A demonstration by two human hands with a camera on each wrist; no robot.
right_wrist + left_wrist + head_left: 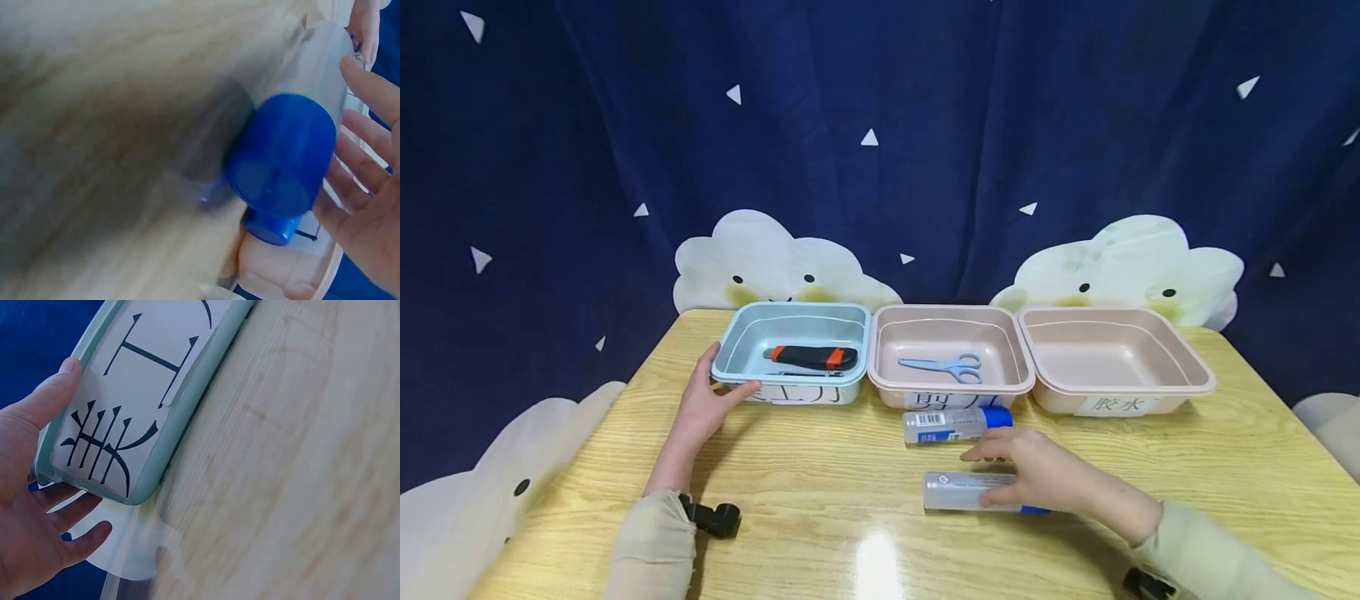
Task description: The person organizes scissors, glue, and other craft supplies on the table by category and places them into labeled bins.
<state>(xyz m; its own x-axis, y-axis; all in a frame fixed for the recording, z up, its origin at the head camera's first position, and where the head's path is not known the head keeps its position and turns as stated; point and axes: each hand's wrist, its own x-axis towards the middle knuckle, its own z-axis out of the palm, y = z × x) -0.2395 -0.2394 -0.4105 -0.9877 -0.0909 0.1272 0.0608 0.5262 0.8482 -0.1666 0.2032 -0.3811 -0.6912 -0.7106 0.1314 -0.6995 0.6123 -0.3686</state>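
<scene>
My left hand (698, 410) holds the front left corner of a light blue bin (852, 392), thumb on the front rim and fingers at the side. A black and orange utility knife (812, 357) lies in that bin, with a thin silvery tool (805, 374) near its front wall. Over the nearer clear glue bottle (955, 492) is my right hand (1048, 471), thumb and fingers spread on either side. The right wrist view shows its blue cap (281, 147) beside the spread fingers. A second glue bottle (951, 425) lies just beyond, parallel to the first.
A pink bin (880, 393) with blue scissors (951, 365) stands in the middle. Another pink bin (1195, 392), labelled in front, stands to its right with nothing visible inside. All three bins line the wooden table's (805, 475) far side, before a dark blue curtain (925, 167).
</scene>
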